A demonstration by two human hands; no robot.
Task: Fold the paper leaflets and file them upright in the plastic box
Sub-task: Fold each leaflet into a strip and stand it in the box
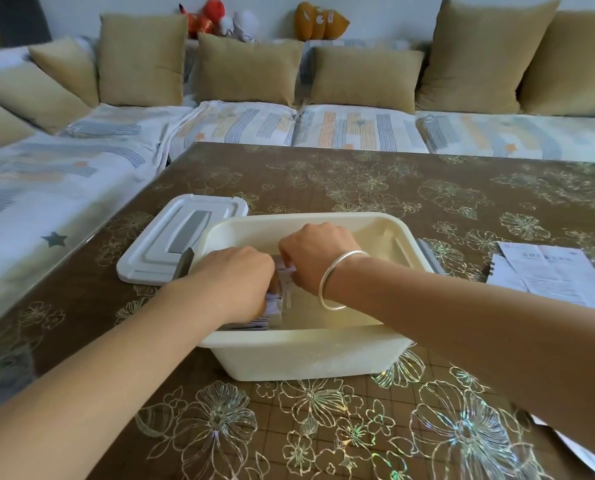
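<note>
In the box [303,362], the left hand [235,278] curls round the filed leaflets [272,308] and the right hand [318,258] pinches a fresh leaflet [286,271] — light, floppy paper, probably best gripped near its fold.

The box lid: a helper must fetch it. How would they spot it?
On the brown flowered table, find the cream plastic box. The lid lies flat just left of it. Only it is white plastic with a grey strip, unlike the printed sheets.

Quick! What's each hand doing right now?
Left hand: grips the leaflets in the box.
Right hand: pinches one leaflet.
</note>
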